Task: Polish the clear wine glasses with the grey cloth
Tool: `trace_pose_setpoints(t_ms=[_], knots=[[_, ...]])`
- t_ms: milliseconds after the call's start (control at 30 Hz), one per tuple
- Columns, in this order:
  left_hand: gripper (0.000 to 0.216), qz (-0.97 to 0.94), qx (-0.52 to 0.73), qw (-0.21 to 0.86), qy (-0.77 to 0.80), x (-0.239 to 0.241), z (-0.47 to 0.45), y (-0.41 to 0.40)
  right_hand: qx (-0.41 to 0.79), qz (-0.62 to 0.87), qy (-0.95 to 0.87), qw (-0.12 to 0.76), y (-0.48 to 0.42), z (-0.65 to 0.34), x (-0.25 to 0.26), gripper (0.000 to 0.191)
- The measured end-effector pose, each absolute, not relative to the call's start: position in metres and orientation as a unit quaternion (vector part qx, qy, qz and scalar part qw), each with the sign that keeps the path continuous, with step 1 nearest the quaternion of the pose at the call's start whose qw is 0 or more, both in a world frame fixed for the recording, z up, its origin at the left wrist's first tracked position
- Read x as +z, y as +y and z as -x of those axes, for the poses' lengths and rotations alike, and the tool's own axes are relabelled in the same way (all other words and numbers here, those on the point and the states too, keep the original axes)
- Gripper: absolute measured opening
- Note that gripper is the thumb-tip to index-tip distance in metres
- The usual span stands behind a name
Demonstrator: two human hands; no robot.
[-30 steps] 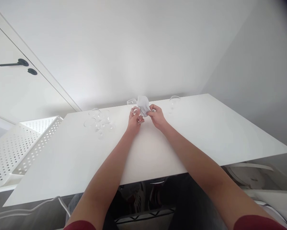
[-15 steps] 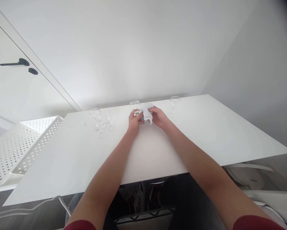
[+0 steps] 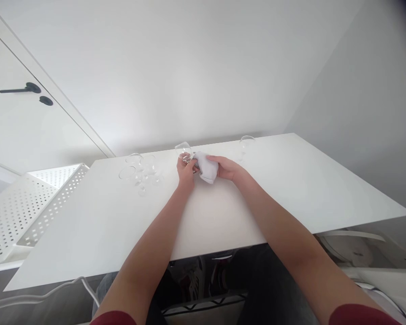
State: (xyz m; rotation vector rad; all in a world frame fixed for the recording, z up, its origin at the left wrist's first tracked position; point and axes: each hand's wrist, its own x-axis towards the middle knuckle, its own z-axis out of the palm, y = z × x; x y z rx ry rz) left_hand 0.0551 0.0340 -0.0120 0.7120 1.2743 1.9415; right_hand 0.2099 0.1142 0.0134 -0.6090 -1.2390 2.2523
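Observation:
Near the back middle of the table, my left hand (image 3: pixel 186 170) is closed around a clear wine glass (image 3: pixel 183 148), just under its bowl. The glass leans to the left, its bowl up and its lower part hidden behind fingers and cloth. Bunched in my right hand (image 3: pixel 226 168) is a white cloth (image 3: pixel 207 168), pressed near the lower part of the glass. Where exactly the cloth touches the glass I cannot tell.
Several clear glasses (image 3: pixel 142 174) stand grouped on the table's left side. Another glass (image 3: pixel 246 145) stands by the back edge, right of my hands. The white table (image 3: pixel 223 221) meets a wall behind. A white perforated rack (image 3: pixel 23 210) sits at the left.
Both hands shifted slightly; the glass moved left and tipped further that way. The cloth turned and now spreads wider between my hands, a little lower.

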Motion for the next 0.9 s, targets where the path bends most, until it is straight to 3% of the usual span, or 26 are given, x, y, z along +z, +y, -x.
trace_pose_setpoints(t_ms=[167, 300, 467, 633, 900], knots=[[0.032, -0.306, 0.715, 0.344, 0.526, -0.01, -0.058, 0.031, 0.752, 0.255, -0.411, 0.447, 0.119, -0.203, 0.006, 0.029], [0.039, -0.346, 0.673, 0.385, 0.529, -0.014, -0.061, 0.033, 0.72, 0.272, -0.369, 0.521, 0.117, -0.198, 0.004, 0.032], [0.056, -0.451, 0.581, 0.529, 0.424, -0.015, -0.067, 0.032, 0.803, 0.215, -0.395, 0.391, 0.104, -0.199, 0.013, 0.041], [0.055, -0.462, 0.512, 0.628, 0.359, -0.008, -0.063, 0.024, 0.809, 0.181, -0.404, 0.387, 0.099, -0.202, 0.021, 0.058], [0.058, -0.503, 0.377, 0.708, 0.321, 0.0, -0.058, 0.012, 0.843, 0.12, -0.413, 0.324, 0.097, -0.207, 0.028, 0.043]])
